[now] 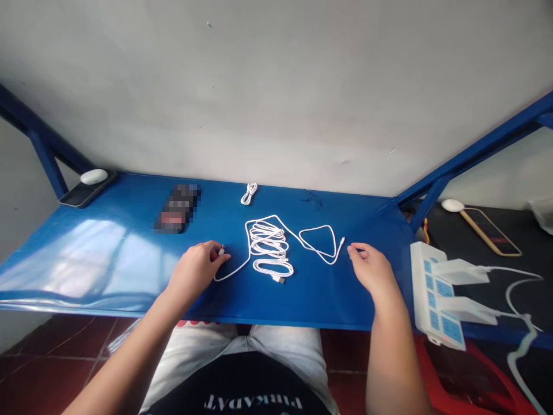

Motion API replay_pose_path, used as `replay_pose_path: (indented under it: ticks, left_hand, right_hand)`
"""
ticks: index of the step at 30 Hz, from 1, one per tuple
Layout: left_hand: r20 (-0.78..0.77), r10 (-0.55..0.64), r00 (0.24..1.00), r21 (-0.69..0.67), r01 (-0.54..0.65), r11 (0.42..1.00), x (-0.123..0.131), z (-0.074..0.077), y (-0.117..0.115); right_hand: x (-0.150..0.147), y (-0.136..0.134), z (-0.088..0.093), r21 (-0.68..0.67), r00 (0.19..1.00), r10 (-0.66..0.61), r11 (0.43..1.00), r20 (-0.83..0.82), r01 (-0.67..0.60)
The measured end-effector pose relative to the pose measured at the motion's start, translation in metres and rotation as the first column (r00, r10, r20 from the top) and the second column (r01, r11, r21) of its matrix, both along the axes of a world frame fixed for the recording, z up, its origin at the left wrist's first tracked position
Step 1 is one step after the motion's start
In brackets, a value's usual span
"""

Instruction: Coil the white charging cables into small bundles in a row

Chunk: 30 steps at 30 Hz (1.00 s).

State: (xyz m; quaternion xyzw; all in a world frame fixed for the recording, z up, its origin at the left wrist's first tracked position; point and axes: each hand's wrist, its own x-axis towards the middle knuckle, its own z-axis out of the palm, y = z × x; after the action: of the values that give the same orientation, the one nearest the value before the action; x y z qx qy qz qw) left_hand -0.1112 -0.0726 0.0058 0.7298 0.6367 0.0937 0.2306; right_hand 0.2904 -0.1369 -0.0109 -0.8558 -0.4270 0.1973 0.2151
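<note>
My left hand [199, 266] is closed in a pinch on the metal USB plug of a white charging cable [327, 226]. From there the cable runs right, passes behind a pile of coiled white cables [268, 239] and ends in a loose loop. Its small far connector [343, 241] rests on the blue table, just left of my right hand [372, 266]. The fingers of that hand are curled with the tips together, and nothing shows in them. In the pile, the nearest coil has its USB plug [280, 280] facing me.
Another coiled white cable [249, 194] lies by the wall, left of thin black ties [311, 199]. A blurred dark object [178, 208] and a phone [84, 193] with a white mouse-like item [94, 176] are leftward. The power strip [425, 253] with white chargers is at right.
</note>
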Motion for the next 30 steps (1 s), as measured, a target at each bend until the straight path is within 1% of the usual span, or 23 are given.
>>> replay_pose_path:
  ticks: [1,3,5,7,9,11,14,16,19,21,22,24,26,28,30]
  left_hand:
    - [0.019,-0.004,1.0,0.008,0.004,1.0,0.001,0.0,0.003]
    - [0.094,0.021,0.995,0.037,-0.025,0.999,0.001,0.0,0.01]
    - [0.242,0.057,0.969,0.041,-0.069,0.997,0.001,-0.001,0.018]
    - [0.416,0.064,0.907,0.027,-0.083,0.996,0.004,-0.001,0.026]
    - [0.557,0.05,0.829,0.052,-0.095,0.994,0.009,-0.001,0.036]
    - [0.644,0.013,0.765,0.144,-0.138,0.98,0.015,0.001,0.047]
    - [0.696,-0.074,0.714,0.32,-0.216,0.923,0.026,0.006,0.063]
    - [0.735,-0.116,0.668,0.354,-0.233,0.906,0.034,0.01,0.073]
    - [0.78,-0.089,0.619,0.301,-0.247,0.921,0.044,0.014,0.088]
    - [0.802,-0.06,0.595,0.257,-0.253,0.933,0.051,0.012,0.098]
    - [0.821,-0.042,0.569,0.227,-0.258,0.939,0.054,0.009,0.103]
    - [0.873,0.01,0.488,0.142,-0.274,0.951,0.058,0.002,0.111]
    - [0.898,0.046,0.437,0.085,-0.275,0.958,0.062,-0.005,0.116]
    - [0.896,0.041,0.443,0.084,-0.259,0.962,0.063,-0.011,0.118]
    - [0.88,0.022,0.474,0.105,-0.239,0.965,0.063,-0.016,0.116]
  right_hand:
    - [-0.002,0.005,0.001,-0.003,0.999,-0.01,1.0,0.043,0.01]
    - [-0.005,0.018,0.003,-0.033,0.995,-0.022,0.999,0.098,0.025]
    - [-0.006,0.031,0.006,-0.059,0.993,-0.022,0.998,0.115,0.029]
    - [-0.006,0.041,0.007,-0.068,0.993,0.017,0.998,0.117,-0.009]
    - [-0.008,0.048,0.009,-0.074,0.989,0.077,0.995,0.129,-0.068]
    - [-0.012,0.053,0.01,-0.086,0.983,0.108,0.992,0.146,-0.096]
    - [-0.019,0.059,0.012,-0.093,0.985,0.098,0.992,0.143,-0.085]
    - [-0.02,0.065,0.011,-0.089,0.986,0.095,0.993,0.14,-0.084]
    - [-0.018,0.079,0.01,-0.039,0.981,0.125,0.992,0.151,-0.12]
    - [-0.018,0.09,0.01,0.029,0.973,0.184,0.981,0.142,-0.19]
    - [-0.02,0.095,0.011,0.072,0.964,0.226,0.969,0.137,-0.237]
    - [-0.028,0.105,0.016,0.17,0.942,0.308,0.929,0.132,-0.328]
    - [-0.046,0.112,0.022,0.284,0.924,0.357,0.88,0.134,-0.382]
    - [-0.069,0.118,0.026,0.355,0.914,0.403,0.847,0.054,-0.395]
    - [-0.091,0.126,0.025,0.309,0.899,0.438,0.855,0.002,-0.417]
